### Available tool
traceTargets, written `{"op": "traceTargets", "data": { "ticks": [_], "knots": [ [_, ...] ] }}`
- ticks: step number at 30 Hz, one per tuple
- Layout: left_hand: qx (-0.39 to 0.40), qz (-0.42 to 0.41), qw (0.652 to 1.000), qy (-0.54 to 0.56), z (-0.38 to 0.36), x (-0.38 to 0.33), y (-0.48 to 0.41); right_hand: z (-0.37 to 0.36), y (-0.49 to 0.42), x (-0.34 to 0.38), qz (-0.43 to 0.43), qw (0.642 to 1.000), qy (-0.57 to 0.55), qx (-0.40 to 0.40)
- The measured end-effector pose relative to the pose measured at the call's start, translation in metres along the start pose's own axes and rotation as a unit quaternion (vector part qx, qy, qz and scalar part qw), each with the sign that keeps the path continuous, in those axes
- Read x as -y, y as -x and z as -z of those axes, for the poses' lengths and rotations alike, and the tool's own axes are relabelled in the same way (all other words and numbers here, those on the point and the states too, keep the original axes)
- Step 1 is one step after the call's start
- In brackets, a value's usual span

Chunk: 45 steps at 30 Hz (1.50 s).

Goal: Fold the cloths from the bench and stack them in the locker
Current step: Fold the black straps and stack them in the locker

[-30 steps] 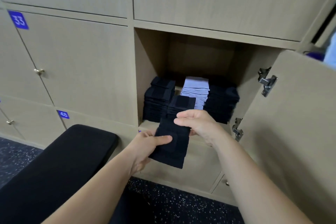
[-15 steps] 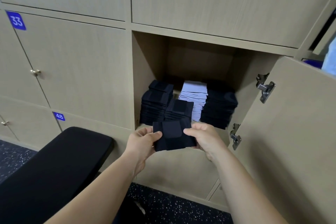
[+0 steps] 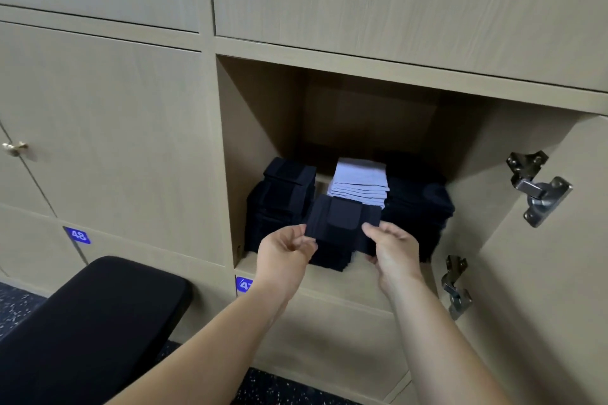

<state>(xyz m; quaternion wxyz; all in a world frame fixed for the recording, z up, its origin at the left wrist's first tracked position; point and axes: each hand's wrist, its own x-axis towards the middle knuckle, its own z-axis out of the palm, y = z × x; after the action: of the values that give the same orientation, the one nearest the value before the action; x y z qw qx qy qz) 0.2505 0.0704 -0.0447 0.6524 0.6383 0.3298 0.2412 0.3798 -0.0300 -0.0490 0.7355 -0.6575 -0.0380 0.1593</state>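
A folded dark navy cloth (image 3: 342, 219) hangs between my hands at the mouth of the open locker (image 3: 263, 128). My left hand (image 3: 284, 251) pinches its left edge and my right hand (image 3: 391, 248) pinches its right edge. It sits just above a short dark stack (image 3: 330, 256) at the locker's front. Behind stand a taller dark stack (image 3: 283, 194) on the left, a white stack (image 3: 360, 184) in the middle and a dark stack (image 3: 418, 207) on the right.
The locker door (image 3: 543, 273) stands swung open on the right, with two metal hinges (image 3: 536, 187). The black padded bench (image 3: 92, 322) fills the lower left. Shut locker doors numbered 48 (image 3: 77, 235) are on the left. Speckled dark floor lies below.
Both hands finished folding the hanging cloth in half and carried it up and forward, from in front of the shelf edge to above the front stack. The view moved closer.
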Motion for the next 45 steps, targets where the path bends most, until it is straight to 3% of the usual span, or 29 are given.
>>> {"op": "traceTargets", "data": {
  "ticks": [4,8,14,25,28,30,32,35,45],
  "knots": [
    [-0.007,-0.005,0.999,-0.031,-0.003,0.01,-0.029,-0.015,-0.03,0.002,0.002,1.0,-0.001,-0.025],
    [-0.006,-0.027,0.991,-0.128,0.001,0.028,-0.046,-0.03,-0.054,-0.005,-0.007,0.999,0.003,-0.052],
    [0.016,-0.128,0.938,-0.32,0.003,0.049,-0.059,-0.035,-0.076,-0.022,0.039,0.991,0.124,-0.039],
    [0.022,-0.176,0.914,-0.364,-0.006,0.066,-0.064,-0.036,-0.082,-0.033,0.112,0.903,0.406,-0.081],
    [0.03,-0.181,0.914,-0.362,-0.005,0.067,-0.062,-0.031,-0.077,-0.035,0.078,0.939,0.331,-0.055],
    [0.042,-0.179,0.916,-0.358,-0.006,0.068,-0.061,-0.028,-0.069,-0.031,0.025,0.974,0.222,-0.029],
    [0.055,-0.18,0.914,-0.359,-0.008,0.069,-0.06,-0.026,-0.06,-0.026,-0.044,0.988,0.147,0.006],
    [0.063,-0.191,0.912,-0.356,-0.015,0.067,-0.064,-0.031,-0.059,-0.025,-0.092,0.986,0.122,0.069],
    [0.068,-0.238,0.897,-0.365,-0.023,0.061,-0.079,-0.044,-0.065,-0.02,-0.099,0.983,0.129,0.084]
  ]
}}
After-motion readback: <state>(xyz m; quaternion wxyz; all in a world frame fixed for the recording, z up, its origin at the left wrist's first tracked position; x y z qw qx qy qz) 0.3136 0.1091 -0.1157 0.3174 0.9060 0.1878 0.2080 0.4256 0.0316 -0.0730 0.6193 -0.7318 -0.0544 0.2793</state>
